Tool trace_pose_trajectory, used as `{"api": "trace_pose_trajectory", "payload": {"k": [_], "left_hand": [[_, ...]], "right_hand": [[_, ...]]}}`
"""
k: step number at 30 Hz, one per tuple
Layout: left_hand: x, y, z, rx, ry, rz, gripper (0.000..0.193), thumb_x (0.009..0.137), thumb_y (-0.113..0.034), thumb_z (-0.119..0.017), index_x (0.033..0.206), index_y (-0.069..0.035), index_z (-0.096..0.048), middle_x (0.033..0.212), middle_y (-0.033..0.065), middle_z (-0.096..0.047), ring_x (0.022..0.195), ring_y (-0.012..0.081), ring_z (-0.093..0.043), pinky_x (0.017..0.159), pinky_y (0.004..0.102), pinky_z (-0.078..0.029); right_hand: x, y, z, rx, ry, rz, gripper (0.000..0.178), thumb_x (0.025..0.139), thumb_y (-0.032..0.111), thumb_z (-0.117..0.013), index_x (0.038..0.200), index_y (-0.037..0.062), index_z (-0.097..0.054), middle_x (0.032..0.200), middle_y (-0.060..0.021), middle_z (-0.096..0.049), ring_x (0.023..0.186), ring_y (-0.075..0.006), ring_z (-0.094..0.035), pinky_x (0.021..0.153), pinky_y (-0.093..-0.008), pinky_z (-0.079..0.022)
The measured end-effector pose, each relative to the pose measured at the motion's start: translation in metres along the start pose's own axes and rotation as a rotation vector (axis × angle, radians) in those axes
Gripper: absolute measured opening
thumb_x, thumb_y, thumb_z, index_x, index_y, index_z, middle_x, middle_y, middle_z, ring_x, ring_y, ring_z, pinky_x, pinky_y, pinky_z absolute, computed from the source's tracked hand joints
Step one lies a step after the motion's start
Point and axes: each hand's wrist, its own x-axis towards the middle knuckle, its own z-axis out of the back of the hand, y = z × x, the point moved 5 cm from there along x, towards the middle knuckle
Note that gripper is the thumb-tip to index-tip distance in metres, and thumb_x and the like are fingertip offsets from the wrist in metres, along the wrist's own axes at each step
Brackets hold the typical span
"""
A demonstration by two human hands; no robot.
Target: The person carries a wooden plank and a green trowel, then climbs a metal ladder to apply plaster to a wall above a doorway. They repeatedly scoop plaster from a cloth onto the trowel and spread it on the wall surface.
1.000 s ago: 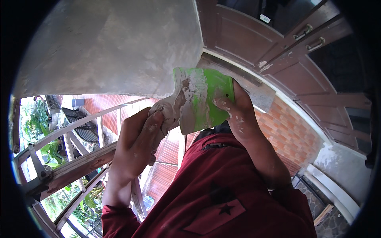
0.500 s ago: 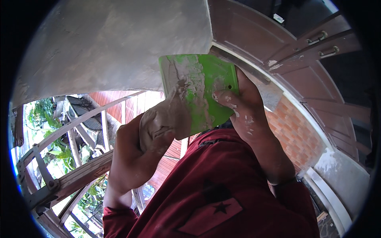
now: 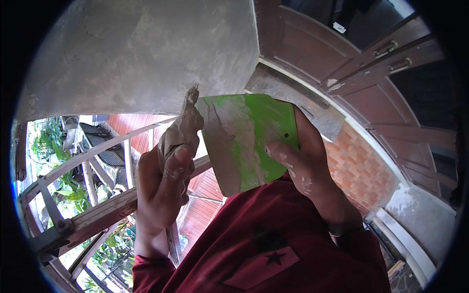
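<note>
My right hand (image 3: 303, 158) grips a flat green plastic putty spreader (image 3: 276, 117) by its right side, thumb across the face near a small hole. Grey putty streaks and smears cover its left half. To the left of the spreader, my left hand (image 3: 163, 180) is closed around a lump of grey putty (image 3: 183, 128), which rises to a ragged tip. Whether a blade lies under that putty is hidden. The lump is beside the spreader's upper left edge, and I cannot tell whether they touch. Pale putty spots mark my right thumb and wrist.
A grey plastered wall (image 3: 132, 53) fills the upper left. Brown panelled doors (image 3: 312, 44) with metal handles stand at the right. Wooden bars (image 3: 97, 210) run along the left, with plants (image 3: 73, 190) beyond. Orange-brown tiles (image 3: 364, 168) show below the doors.
My left hand has drawn the putty off the spreader's face and turned it upright at the left. The spreader is lower, with less putty piled on it.
</note>
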Motion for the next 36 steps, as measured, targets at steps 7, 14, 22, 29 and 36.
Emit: {"api": "trace_pose_trajectory", "payload": {"k": [7, 14, 22, 29, 36], "left_hand": [[-0.004, 0.003, -0.002, 0.073, 0.024, -0.085, 0.031, 0.095, -0.026, -0.051, 0.081, 0.002, -0.055, 0.057, 0.0003, -0.043, 0.053, 0.0086, -0.034, 0.048, 0.0284, -0.026], [-0.015, 0.003, -0.01, 0.154, 0.051, -0.104, 0.03, 0.095, -0.031, -0.049, 0.087, -0.003, -0.054, 0.062, -0.0031, -0.046, 0.05, 0.0032, -0.035, 0.044, 0.0202, -0.023], [-0.021, -0.008, -0.016, 0.243, 0.068, -0.273, 0.028, 0.092, -0.019, -0.053, 0.078, 0.005, -0.055, 0.052, 0.0087, -0.043, 0.046, 0.0174, -0.036, 0.047, 0.0328, -0.03], [-0.029, -0.023, -0.025, 0.409, 0.082, -0.411, 0.023, 0.089, -0.015, -0.055, 0.08, 0.006, -0.059, 0.051, 0.0116, -0.047, 0.04, 0.0239, -0.042, 0.044, 0.0344, -0.034], [-0.031, -0.03, -0.028, 0.548, 0.135, -0.476, 0.019, 0.084, -0.011, -0.058, 0.082, 0.007, -0.061, 0.058, 0.0163, -0.055, 0.047, 0.0305, -0.055, 0.048, 0.0344, -0.043]], "right_hand": [[-0.022, 0.001, -0.005, 0.038, 0.035, 0.019, 0.045, 0.087, 0.01, -0.054, 0.127, -0.0042, -0.039, 0.106, -0.0101, -0.056, 0.094, -0.0122, -0.055, 0.082, -0.0291, -0.046], [-0.036, 0.007, -0.004, 0.062, 0.005, 0.096, 0.045, 0.087, 0.009, -0.053, 0.127, -0.0058, -0.038, 0.107, -0.0113, -0.056, 0.095, -0.013, -0.055, 0.083, -0.0294, -0.046], [-0.045, 0.011, 0.0, 0.034, -0.004, 0.124, 0.047, 0.086, 0.014, -0.055, 0.126, -0.0061, -0.039, 0.105, -0.0115, -0.057, 0.095, -0.0142, -0.056, 0.083, -0.0299, -0.046], [-0.046, 0.011, 0.002, 0.056, -0.043, 0.068, 0.047, 0.083, 0.01, -0.053, 0.125, -0.0056, -0.04, 0.103, -0.0103, -0.057, 0.092, -0.0126, -0.055, 0.081, -0.0295, -0.046], [-0.047, 0.014, 0.002, 0.068, -0.087, -0.021, 0.06, 0.075, 0.008, -0.056, 0.131, -0.006, -0.039, 0.111, -0.0076, -0.054, 0.099, -0.0105, -0.05, 0.085, -0.0249, -0.039]]}}
